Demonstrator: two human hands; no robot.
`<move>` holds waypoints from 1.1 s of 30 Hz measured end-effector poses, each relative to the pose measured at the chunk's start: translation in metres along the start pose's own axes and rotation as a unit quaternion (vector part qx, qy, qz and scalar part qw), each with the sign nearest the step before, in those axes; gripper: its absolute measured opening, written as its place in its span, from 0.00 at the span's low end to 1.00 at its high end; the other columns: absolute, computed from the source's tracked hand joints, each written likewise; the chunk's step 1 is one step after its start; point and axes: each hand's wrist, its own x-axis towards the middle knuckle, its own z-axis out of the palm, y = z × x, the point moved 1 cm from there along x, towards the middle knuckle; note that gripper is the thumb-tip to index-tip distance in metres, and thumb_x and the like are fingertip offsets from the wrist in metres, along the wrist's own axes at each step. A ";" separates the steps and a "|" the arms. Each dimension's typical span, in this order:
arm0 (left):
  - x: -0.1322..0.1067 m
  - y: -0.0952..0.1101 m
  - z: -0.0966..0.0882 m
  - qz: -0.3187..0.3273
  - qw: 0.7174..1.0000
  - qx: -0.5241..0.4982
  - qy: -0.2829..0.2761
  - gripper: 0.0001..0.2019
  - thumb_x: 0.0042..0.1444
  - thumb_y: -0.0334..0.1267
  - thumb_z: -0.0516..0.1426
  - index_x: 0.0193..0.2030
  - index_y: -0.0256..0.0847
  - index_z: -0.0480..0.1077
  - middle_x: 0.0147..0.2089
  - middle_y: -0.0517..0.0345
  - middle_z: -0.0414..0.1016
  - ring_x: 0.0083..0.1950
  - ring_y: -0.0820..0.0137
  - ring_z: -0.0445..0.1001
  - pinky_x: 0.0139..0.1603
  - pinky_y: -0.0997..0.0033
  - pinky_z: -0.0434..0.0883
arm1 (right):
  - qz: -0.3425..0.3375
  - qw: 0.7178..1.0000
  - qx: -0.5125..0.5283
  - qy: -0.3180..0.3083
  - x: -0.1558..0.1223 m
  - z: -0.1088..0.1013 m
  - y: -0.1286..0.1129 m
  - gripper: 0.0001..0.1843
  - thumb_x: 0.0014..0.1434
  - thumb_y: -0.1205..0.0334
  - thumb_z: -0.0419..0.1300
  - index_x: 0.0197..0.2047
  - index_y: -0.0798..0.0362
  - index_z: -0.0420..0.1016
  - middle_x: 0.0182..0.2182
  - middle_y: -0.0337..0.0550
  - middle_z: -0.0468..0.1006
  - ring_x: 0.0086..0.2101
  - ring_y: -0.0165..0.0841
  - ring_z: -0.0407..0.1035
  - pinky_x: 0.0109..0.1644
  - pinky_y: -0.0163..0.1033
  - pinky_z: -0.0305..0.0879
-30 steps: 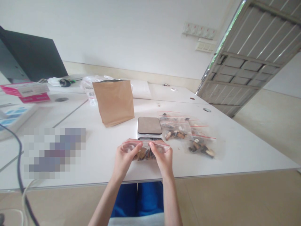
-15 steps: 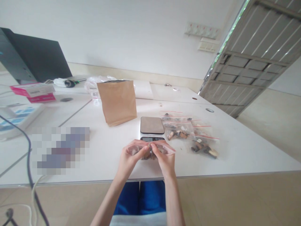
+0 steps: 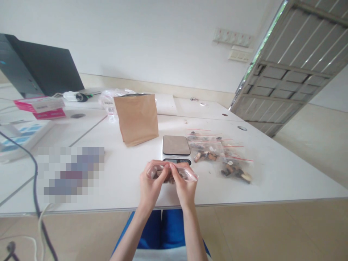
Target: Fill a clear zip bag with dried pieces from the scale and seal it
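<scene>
Both my hands pinch the top edge of a clear zip-lock bag (image 3: 191, 174) just in front of the digital scale (image 3: 176, 145). My left hand (image 3: 152, 183) grips the left part of the rim and my right hand (image 3: 185, 185) the right part, with the thumbs meeting at the middle. Small brown pieces show inside the bag, partly hidden by my fingers. Nothing lies on the scale's plate. To its right, several zip-lock bags (image 3: 236, 170) with red seal lines hold brown, black and pale pieces.
A brown paper bag (image 3: 137, 121) stands upright behind the scale to the left. Pink-and-white boxes (image 3: 40, 105), a black computer case (image 3: 51, 67) and a blurred-out item (image 3: 73, 172) are on the left. A dark cable (image 3: 35, 181) hangs over the table's left front.
My hands and the bag have shifted slightly left. The thumbs have come closer together, and the bag's mouth bulges a little more on both sides.
</scene>
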 end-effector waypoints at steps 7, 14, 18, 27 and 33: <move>0.011 0.003 -0.006 -0.097 0.989 -0.057 -0.099 0.14 0.51 0.49 0.61 0.31 0.38 0.77 0.32 0.54 0.78 0.35 0.66 0.74 0.38 0.71 0.68 | 0.098 0.994 -0.031 0.024 0.006 -0.011 -0.001 0.35 0.61 0.38 0.43 0.25 0.56 0.78 0.25 0.51 0.80 0.30 0.38 0.76 0.36 0.38 0.70; 0.011 -0.005 -0.015 -0.277 0.881 -0.255 -0.286 0.28 0.60 0.58 0.46 0.45 0.36 0.76 0.44 0.45 0.79 0.43 0.63 0.75 0.42 0.68 0.68 | 0.140 0.981 -0.097 0.095 0.036 -0.060 -0.001 0.36 0.53 0.30 0.47 0.17 0.54 0.71 0.16 0.48 0.74 0.21 0.36 0.70 0.28 0.38 0.65; 0.016 -0.005 -0.026 -0.235 0.922 -0.197 -0.235 0.24 0.60 0.53 0.48 0.48 0.37 0.75 0.49 0.45 0.77 0.41 0.65 0.75 0.39 0.69 0.67 | 0.148 0.967 -0.065 0.196 0.076 -0.110 0.001 0.32 0.46 0.30 0.55 0.28 0.55 0.72 0.17 0.42 0.73 0.20 0.35 0.68 0.25 0.38 0.62; 0.075 -0.006 -0.062 0.048 0.974 0.165 0.147 0.30 0.50 0.51 0.58 0.58 0.41 0.60 0.62 0.44 0.60 0.62 0.56 0.61 0.58 0.55 0.64 | -0.173 0.865 -0.430 0.192 0.113 -0.135 0.009 0.29 0.58 0.46 0.54 0.52 0.62 0.65 0.47 0.66 0.71 0.50 0.49 0.66 0.53 0.55 0.60; 0.146 -0.053 -0.098 -0.053 0.959 0.219 0.171 0.56 0.38 0.50 0.65 0.66 0.29 0.38 0.69 0.27 0.40 0.70 0.49 0.45 0.68 0.51 0.50 | -0.252 0.815 -0.514 -0.092 0.082 -0.123 0.034 0.19 0.64 0.56 0.47 0.50 0.56 0.71 0.50 0.57 0.73 0.52 0.45 0.66 0.53 0.52 0.63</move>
